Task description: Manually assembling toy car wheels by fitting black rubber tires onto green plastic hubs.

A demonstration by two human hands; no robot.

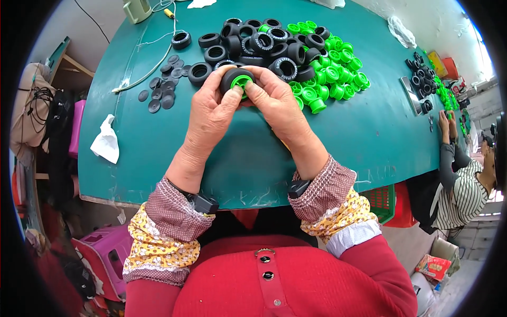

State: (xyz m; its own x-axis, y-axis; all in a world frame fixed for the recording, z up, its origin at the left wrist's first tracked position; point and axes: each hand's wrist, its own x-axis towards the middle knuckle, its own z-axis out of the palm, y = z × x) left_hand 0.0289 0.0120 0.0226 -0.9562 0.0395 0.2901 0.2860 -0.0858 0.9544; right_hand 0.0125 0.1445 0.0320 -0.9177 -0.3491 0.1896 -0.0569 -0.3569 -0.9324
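Between both hands, above the green tabletop (253, 174), I grip a small black toy tire (228, 80) with a bright green wheel hub (241, 81) set inside it. My left hand (211, 108) wraps the tire's left side, its thumb on the hub. From the right, my right hand (274, 100) closes round it, thumb pressed to the hub's face. The fingers behind the tire are mostly hidden. Just beyond my hands lies a heap of black tires (253, 45), with loose green hubs (335, 68) piled on its right. Flat black discs (166, 84) are scattered at the left.
A crumpled white tissue (106, 140) and a pale cable (153, 66) lie on the table's left. A beige container (137, 9) stands at the far left edge. At the right, another person (459, 179) works by more tires and hubs. A green crate (381, 203) sits below the table.
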